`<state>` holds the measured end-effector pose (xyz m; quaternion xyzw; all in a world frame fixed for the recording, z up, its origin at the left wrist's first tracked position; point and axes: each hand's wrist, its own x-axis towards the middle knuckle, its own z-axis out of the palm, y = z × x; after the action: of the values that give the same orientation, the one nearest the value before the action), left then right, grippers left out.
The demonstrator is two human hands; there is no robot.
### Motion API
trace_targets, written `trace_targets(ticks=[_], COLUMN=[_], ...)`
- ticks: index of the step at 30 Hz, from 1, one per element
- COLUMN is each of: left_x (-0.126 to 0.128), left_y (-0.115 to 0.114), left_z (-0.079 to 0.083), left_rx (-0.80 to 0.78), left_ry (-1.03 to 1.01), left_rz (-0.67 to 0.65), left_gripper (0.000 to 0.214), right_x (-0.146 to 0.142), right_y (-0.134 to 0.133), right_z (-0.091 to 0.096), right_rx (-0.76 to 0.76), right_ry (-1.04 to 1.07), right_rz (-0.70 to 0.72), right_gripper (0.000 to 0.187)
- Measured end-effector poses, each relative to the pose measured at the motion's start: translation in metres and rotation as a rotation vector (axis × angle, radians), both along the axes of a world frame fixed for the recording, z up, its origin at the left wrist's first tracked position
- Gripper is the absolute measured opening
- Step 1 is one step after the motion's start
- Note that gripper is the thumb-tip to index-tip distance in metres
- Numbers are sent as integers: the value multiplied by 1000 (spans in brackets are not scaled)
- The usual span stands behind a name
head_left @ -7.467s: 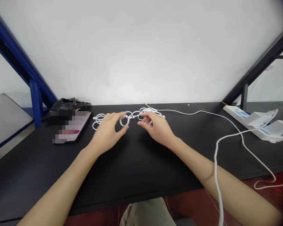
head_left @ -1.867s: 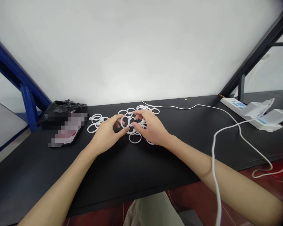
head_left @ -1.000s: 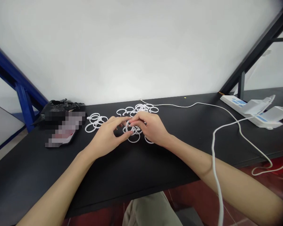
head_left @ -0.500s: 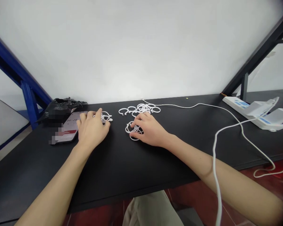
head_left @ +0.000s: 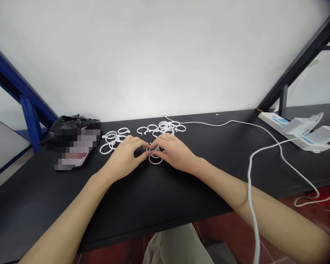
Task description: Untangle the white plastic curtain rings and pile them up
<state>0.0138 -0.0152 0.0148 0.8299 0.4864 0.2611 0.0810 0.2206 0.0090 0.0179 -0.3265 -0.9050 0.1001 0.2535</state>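
Note:
On a black table (head_left: 159,198) lie several white plastic rings. My left hand (head_left: 125,157) and my right hand (head_left: 173,152) meet at mid-table, fingertips pinched together on one white ring (head_left: 154,158) from a small bunch under the right hand. A group of closed rings (head_left: 112,139) lies to the left of my left hand. Another heap of open rings (head_left: 162,128) lies just beyond both hands.
A phone (head_left: 74,156) and a crumpled black bag (head_left: 71,123) lie at the left. A white cable (head_left: 264,154) runs from the ring heap across the table and over my right forearm. A white power strip with adapters (head_left: 299,132) sits at the far right.
Half a second ago my left hand was at the left ring group near the phone; it has come back to the centre and joined the right hand on a ring.

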Motion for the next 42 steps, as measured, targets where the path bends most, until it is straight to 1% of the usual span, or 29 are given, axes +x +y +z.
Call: trace_targets(ticks=[3,6,11,14,18,21,23,25,27,30,34,36,38,42], left_x=[-2,-4,-4,-2,0,-1,-2,-2,-2,0,1,1,2,4], left_y=[2,3,2,0,-3,-3,-2,-1,-1,-2,-4,-5,-6,-7], left_z=[-2,-3,0,4,9,11,11,12,13,15,17,16,15,14], left_rx=[8,23,100,110,77,-2,-62,-107,-148,-253,-421,-465,-432,-191], left_ry=[25,35,-12,-57,-183,-330,-439,-541,-631,-721,-724,-696,-648,-447], left_rz=[-17,-12,41,97,215,307,336,323,276,172,66,37,45,134], left_gripper=[25,24,24,24,23,28,33,36,36,33,29,28,31,57], right_x=[0,0,1,1,1,1,1,0,-1,-2,-2,-2,-1,0], right_y=[-1,-1,0,1,2,1,0,0,-1,-1,0,1,2,2], right_z=[-1,-2,-2,-2,-2,-1,-1,0,0,0,-1,-1,0,2], right_rx=[-8,-21,-4,18,43,19,21,40,49,31,14,8,20,88], right_ry=[19,40,44,47,10,-8,10,65,140,231,281,260,221,97], right_rz=[7,-2,-19,-38,-88,-120,-130,-121,-93,-85,-136,-145,-147,-128], right_gripper=[12,15,21,23,23,23,25,30,33,29,20,17,16,17])
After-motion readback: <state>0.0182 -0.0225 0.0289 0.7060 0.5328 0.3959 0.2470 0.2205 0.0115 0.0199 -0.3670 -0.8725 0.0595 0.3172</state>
